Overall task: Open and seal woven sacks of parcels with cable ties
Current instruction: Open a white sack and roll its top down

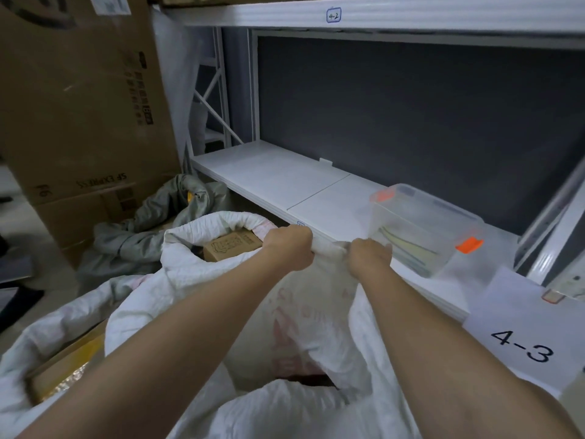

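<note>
A white woven sack (304,315) with faded red print stands open in front of me, its mouth gaping wide. Both hands grip the far rim of the mouth, close together and pulling it up. My left hand (289,247) is clenched on the rolled edge, and my right hand (368,256) pinches the same edge just to its right. A brown cardboard parcel (231,245) shows inside another white sack (196,248) to the left. A clear plastic box (421,226) with orange clips sits on the shelf and holds thin strips that look like cable ties.
A white metal shelf (278,182) runs across behind the sacks, with a paper label "4-3" (522,340) at the right. Large cardboard boxes (79,99) stand at the left. A grey sack (152,226) lies crumpled on the floor. Another open white sack with parcels (60,362) sits at lower left.
</note>
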`<state>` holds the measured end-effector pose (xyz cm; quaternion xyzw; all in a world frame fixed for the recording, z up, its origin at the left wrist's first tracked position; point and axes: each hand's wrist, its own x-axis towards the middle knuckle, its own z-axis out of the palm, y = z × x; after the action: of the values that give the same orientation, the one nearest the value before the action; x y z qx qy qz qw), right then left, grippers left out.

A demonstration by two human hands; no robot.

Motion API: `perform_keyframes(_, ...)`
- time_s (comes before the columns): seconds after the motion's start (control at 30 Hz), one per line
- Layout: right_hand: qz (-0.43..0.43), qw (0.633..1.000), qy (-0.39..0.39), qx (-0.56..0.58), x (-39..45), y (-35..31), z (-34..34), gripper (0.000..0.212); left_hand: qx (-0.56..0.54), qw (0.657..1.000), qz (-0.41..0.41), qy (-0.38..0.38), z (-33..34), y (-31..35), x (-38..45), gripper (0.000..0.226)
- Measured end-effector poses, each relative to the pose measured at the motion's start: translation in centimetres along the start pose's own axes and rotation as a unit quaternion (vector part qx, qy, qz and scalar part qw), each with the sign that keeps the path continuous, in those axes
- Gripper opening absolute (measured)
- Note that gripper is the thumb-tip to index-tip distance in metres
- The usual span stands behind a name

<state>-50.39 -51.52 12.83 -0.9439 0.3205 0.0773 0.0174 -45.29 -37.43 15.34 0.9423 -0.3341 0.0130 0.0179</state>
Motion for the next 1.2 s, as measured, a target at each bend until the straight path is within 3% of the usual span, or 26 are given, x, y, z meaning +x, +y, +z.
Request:
perform_keyframes(0.1, -0.019, 0.999, -0.041, -0.018, -0.4, 0.6, 1.8, 0.081, -0.014, 1.000, -0.013, 0.004, -0.6, -0.4, 0.1, 0.027)
perform_keyframes(0.17, -0.015, 1.000, -0.018, 0.016, -0.7, 0.8, 3.0, 0.098, -0.026, 1.000, -0.012, 0.006, -0.8, -0.4, 0.0, 0.026)
perform_keyframes(0.2, -0.008, 0.999, 0.024, 0.040, -0.8, 0.9, 3.6, 0.094, -0.037, 0.999, -0.009, 0.007, -0.9, -0.4, -0.1, 0.024)
perform_keyframes(0.3, -0.015, 0.980, 0.172, 0.099, -1.3, 1.4, 4.6, 0.053, -0.092, 0.995, -0.005, 0.023, -1.5, -1.0, -0.1, 0.017)
perform_keyframes(0.37, -0.037, 0.965, 0.222, 0.135, -1.5, 2.2, 5.0, 0.041, -0.118, 0.992, -0.015, 0.040, -2.1, -1.9, -0.2, 0.020)
perform_keyframes(0.5, -0.033, 0.924, 0.242, 0.295, -1.4, 3.5, 4.1, 0.032, -0.121, 0.988, -0.029, 0.094, -2.6, -4.2, -0.2, 0.031)
perform_keyframes(0.63, 0.021, 0.818, 0.182, 0.545, -1.6, 4.1, 2.0, 0.030, -0.131, 0.983, -0.054, 0.115, -2.9, -7.0, -0.4, 0.042)
perform_keyframes(0.67, 0.024, 0.818, 0.154, 0.554, -1.7, 4.3, 1.6, 0.028, -0.138, 0.983, -0.063, 0.101, -2.7, -7.7, -0.4, 0.044)
perform_keyframes(0.7, 0.023, 0.841, 0.124, 0.526, -1.7, 4.3, 1.2, 0.024, -0.142, 0.984, -0.065, 0.083, -2.6, -8.1, -0.4, 0.045)
perform_keyframes(0.77, 0.013, 0.923, 0.086, 0.374, -2.1, 4.0, 0.3, 0.020, -0.149, 0.986, -0.063, 0.045, -2.2, -8.6, -0.5, 0.042)
perform_keyframes(0.83, -0.007, 0.976, 0.120, 0.183, -3.1, 3.0, -1.0, 0.025, -0.155, 0.986, -0.058, 0.027, -2.0, -8.8, -1.0, 0.038)
perform_keyframes(0.87, -0.023, 0.981, 0.151, 0.119, -3.8, 2.2, -1.6, 0.032, -0.149, 0.987, -0.061, 0.027, -1.9, -8.6, -1.2, 0.043)
perform_keyframes(0.93, -0.061, 0.974, 0.197, 0.096, -5.5, 0.3, -2.9, 0.046, -0.137, 0.988, -0.065, 0.032, -1.7, -8.4, -1.3, 0.047)
perform_keyframes(1.03, -0.138, 0.974, 0.126, 0.126, -7.9, -3.4, -1.7, 0.086, -0.156, 0.985, -0.067, 0.024, -1.9, -7.8, -1.1, 0.041)
perform_keyframes(1.1, -0.144, 0.979, 0.100, 0.101, -8.3, -4.8, 0.6, 0.103, -0.194, 0.979, -0.055, -0.016, -2.5, -7.5, -1.3, 0.038)
perform_keyframes(1.13, -0.137, 0.979, 0.115, 0.100, -7.7, -5.1, 1.6, 0.095, -0.207, 0.976, -0.052, -0.044, -2.8, -7.3, -1.4, 0.040)
perform_keyframes(1.2, -0.144, 0.966, 0.154, 0.153, -6.6, -5.1, 2.2, 0.051, -0.192, 0.977, -0.040, -0.077, -3.0, -7.4, -2.0, 0.038)
